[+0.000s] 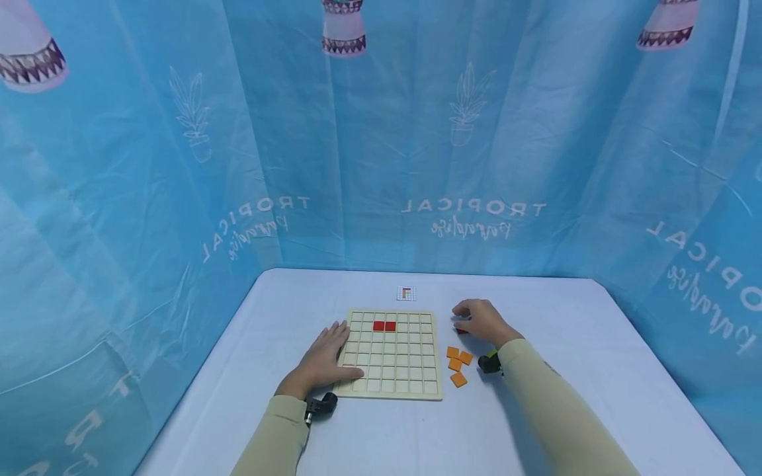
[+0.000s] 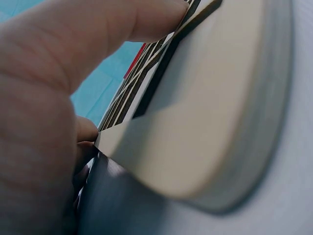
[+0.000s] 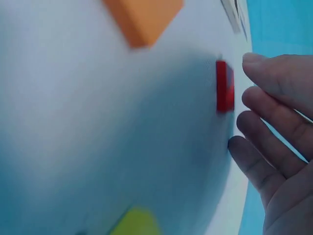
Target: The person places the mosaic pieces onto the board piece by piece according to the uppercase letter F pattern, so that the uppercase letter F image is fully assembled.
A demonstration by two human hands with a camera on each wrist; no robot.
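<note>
A pale wooden grid board lies on the white table, with two red square tiles side by side in an upper row. Spread along the board's left edge is my left hand, its thumb resting over the near left part of the grid. My right hand hovers to the right of the board, above a loose red tile on the table. Its fingers are loosely bent and apart from that tile, holding nothing. Several orange tiles lie between the board and my right wrist.
Behind the board lies a small card with a coloured grid pattern. A yellow-green piece sits under my right wrist, partly hidden in the head view. Blue printed curtains enclose the table's back and sides.
</note>
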